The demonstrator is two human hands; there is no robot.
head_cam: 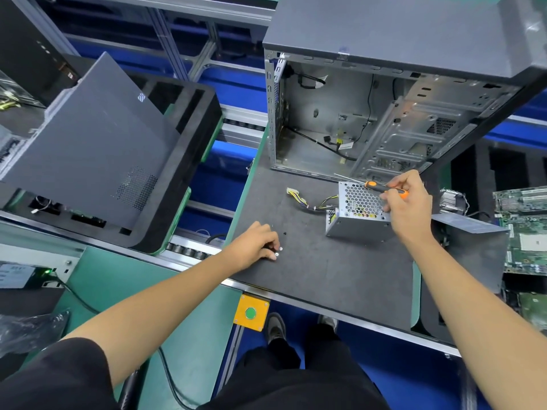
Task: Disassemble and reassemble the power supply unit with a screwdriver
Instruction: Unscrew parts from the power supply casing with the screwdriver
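Note:
The silver power supply unit [359, 216] stands on the dark grey mat [310, 276], its honeycomb grille facing up and its yellow-black cable bundle [307, 201] trailing left. My right hand [410, 208] grips an orange-and-black screwdriver [373, 184] over the unit's top right corner, with the shaft pointing left. My left hand [256, 245] rests on the mat with its fingertips pinching small silver screws [278, 252]. A tiny black screw [284, 233] lies just beyond them.
An open, empty computer case [370, 113] stands behind the unit. A detached side panel [88, 149] leans on a black tray at left. Circuit boards [524, 229] lie at right. A yellow box with a green button [251, 312] hangs under the bench edge.

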